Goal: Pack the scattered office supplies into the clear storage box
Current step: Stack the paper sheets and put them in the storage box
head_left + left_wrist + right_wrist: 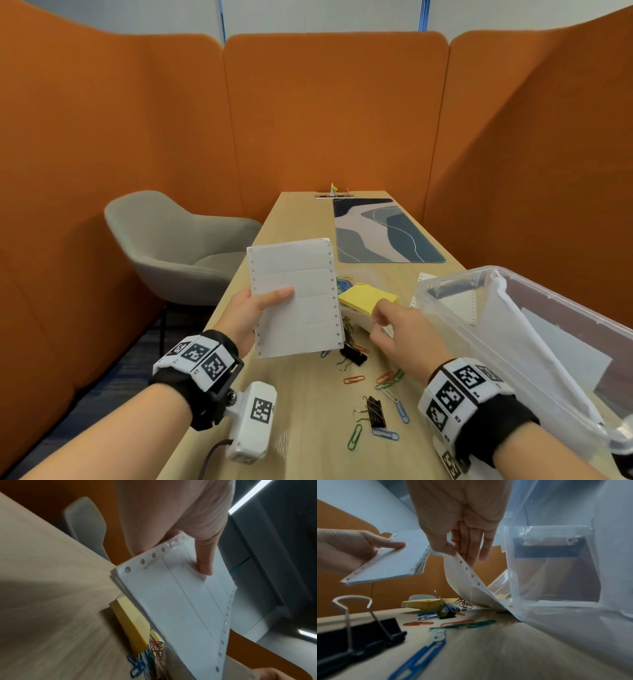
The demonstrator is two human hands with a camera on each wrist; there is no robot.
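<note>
My left hand (255,315) holds a white stack of perforated label sheets (296,298) above the desk, thumb on top; the same stack (180,605) fills the left wrist view. My right hand (399,329) pinches the corner of another perforated sheet (467,582) and lifts it off the desk beside the clear storage box (534,342). A yellow sticky-note pad (366,296) lies just beyond that hand. Coloured paper clips (387,377) and black binder clips (375,411) are scattered on the wooden desk (301,404) between my wrists.
The clear box (556,574) stands at the right desk edge and holds white paper. A patterned desk mat (383,233) lies farther back. A grey chair (171,246) stands left of the desk. Orange partition walls enclose the booth.
</note>
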